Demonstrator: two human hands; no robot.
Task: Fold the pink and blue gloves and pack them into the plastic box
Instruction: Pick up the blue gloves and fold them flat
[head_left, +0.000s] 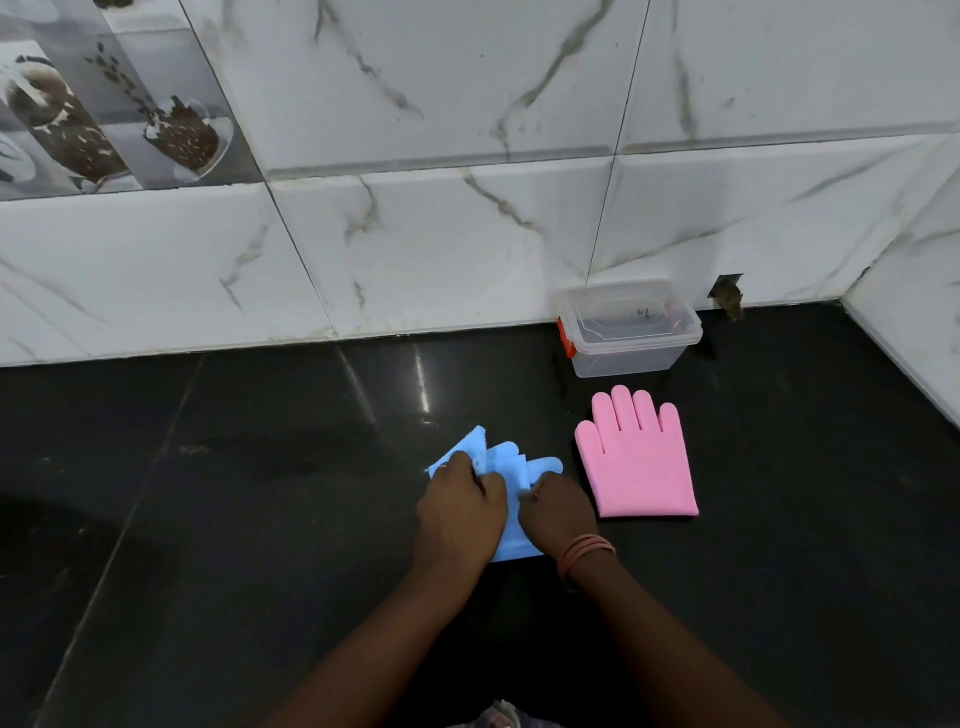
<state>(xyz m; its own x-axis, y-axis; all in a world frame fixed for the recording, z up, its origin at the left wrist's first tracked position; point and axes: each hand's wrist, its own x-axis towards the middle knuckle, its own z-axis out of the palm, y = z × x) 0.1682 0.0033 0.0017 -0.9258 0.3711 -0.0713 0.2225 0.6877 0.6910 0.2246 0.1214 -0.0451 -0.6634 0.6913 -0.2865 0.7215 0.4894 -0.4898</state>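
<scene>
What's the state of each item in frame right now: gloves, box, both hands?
blue glove: partly folded, lying on the counter, under both hands
pink glove: flat, unfolded, fingers spread, untouched
plastic box: against the wall, nothing visible inside; cannot tell if the lid is on
left hand: pressing on the blue glove
right hand: pinching the blue glove's edge
black counter: glossy, bears everything

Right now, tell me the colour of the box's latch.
Orange-red latch, on the plastic box, head view.
</scene>
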